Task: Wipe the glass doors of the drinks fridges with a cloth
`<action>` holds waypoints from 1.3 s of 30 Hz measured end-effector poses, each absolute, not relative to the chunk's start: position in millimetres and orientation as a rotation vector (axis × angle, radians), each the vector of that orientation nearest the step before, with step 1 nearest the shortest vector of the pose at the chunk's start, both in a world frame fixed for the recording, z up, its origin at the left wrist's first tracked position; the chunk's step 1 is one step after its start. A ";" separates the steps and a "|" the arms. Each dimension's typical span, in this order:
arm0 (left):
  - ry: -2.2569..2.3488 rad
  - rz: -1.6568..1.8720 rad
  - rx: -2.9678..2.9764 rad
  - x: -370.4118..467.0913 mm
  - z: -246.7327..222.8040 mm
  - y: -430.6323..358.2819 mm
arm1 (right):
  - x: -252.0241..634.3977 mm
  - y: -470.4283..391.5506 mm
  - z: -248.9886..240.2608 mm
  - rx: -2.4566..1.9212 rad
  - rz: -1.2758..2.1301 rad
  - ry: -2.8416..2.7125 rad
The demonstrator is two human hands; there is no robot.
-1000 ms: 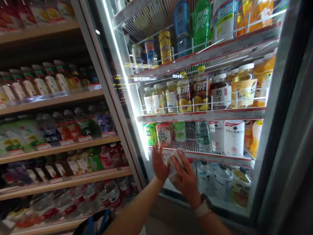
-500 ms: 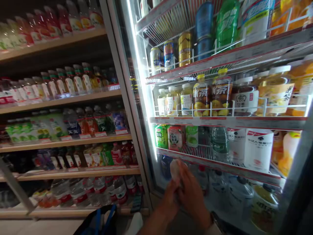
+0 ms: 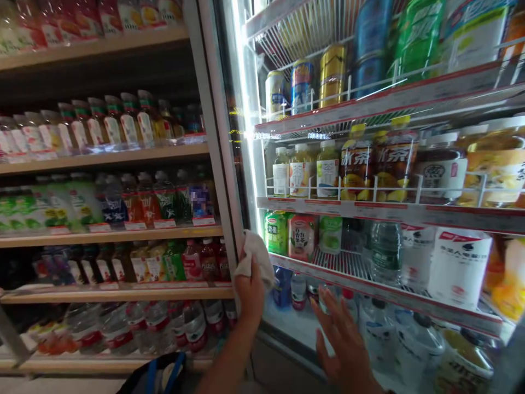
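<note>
My left hand (image 3: 251, 293) is closed on a white cloth (image 3: 256, 257), which it holds against the upright frame (image 3: 223, 164) between the wooden shelves and the lit drinks cooler. Part of the cloth hangs over to the cooler side. Nothing is in my right hand (image 3: 338, 336); its fingers are spread, slightly blurred, in front of the cooler's lowest row. Behind the two hands, a wire shelf (image 3: 344, 265) carries a green drink carton (image 3: 276, 232), a red drink carton (image 3: 301, 236) and a large water bottle (image 3: 386, 251).
Wooden shelves (image 3: 123, 238) packed with bottles fill the left side. Cans and iced tea bottles (image 3: 356, 164) stand on the cooler's higher racks. A dark bag with blue straps (image 3: 158, 375) is at the bottom, below the left shelves. Large bottles (image 3: 418, 342) occupy the cooler floor.
My hands, close together around the cloth before, have parted. The left hand has moved left and up with the cloth onto the frame. My right hand has let go and spread its fingers.
</note>
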State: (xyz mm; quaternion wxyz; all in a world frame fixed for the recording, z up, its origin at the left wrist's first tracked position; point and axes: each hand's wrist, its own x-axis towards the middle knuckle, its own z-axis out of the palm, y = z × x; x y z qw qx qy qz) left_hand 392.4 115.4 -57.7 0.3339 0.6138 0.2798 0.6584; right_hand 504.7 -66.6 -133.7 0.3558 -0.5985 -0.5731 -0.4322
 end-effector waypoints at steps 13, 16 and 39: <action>0.613 1.746 2.644 411.6 -86.0 150.1 | 574.9 -81.2 -3.1 -1.772 -1.507 -1.753; 0.584 1.773 2.612 409.0 -80.9 159.6 | 573.5 -62.6 27.5 -1.755 -1.542 -1.886; 0.703 2.047 1.985 427.4 -101.6 205.9 | 563.4 -26.9 -8.3 -1.880 -1.790 -1.628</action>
